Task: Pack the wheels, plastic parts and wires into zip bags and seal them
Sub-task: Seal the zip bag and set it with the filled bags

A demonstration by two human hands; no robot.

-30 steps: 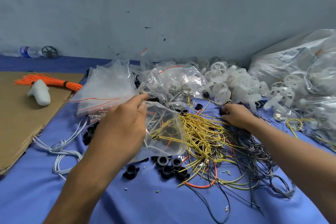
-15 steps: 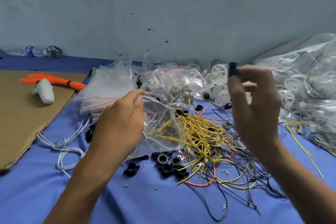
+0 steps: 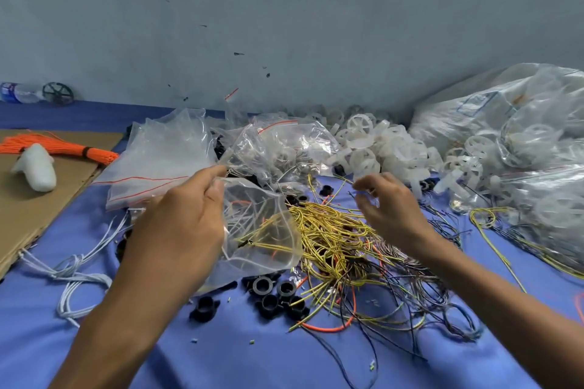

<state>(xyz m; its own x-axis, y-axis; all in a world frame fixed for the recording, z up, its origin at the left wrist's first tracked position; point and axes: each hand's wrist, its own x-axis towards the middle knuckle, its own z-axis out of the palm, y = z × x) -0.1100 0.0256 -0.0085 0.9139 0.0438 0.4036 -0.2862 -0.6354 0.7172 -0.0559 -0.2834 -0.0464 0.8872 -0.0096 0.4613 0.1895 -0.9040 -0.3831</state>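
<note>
My left hand (image 3: 177, 230) pinches the rim of a clear zip bag (image 3: 262, 240) and holds its mouth open; thin wires lie inside it. My right hand (image 3: 388, 208) hovers with curled fingers just right of the bag, over a tangle of yellow wires (image 3: 331, 230). A small dark bit that looks like a black plastic part (image 3: 371, 190) shows between its fingertips. More black plastic parts (image 3: 268, 290) lie on the blue cloth below the bag. A heap of white wheels (image 3: 379, 148) sits behind the wires.
Empty zip bags (image 3: 164, 151) are piled at the back left. Large bags of white wheels (image 3: 521, 136) fill the right side. A cardboard sheet (image 3: 31, 215) on the left carries an orange wire bundle (image 3: 63, 147) and a white plastic piece (image 3: 36, 167). White wires (image 3: 72, 271) lie near the left arm.
My right hand picked a black part out of the wires, lifted it, and has now come down and left toward the bag. My left hand kept holding the bag.
</note>
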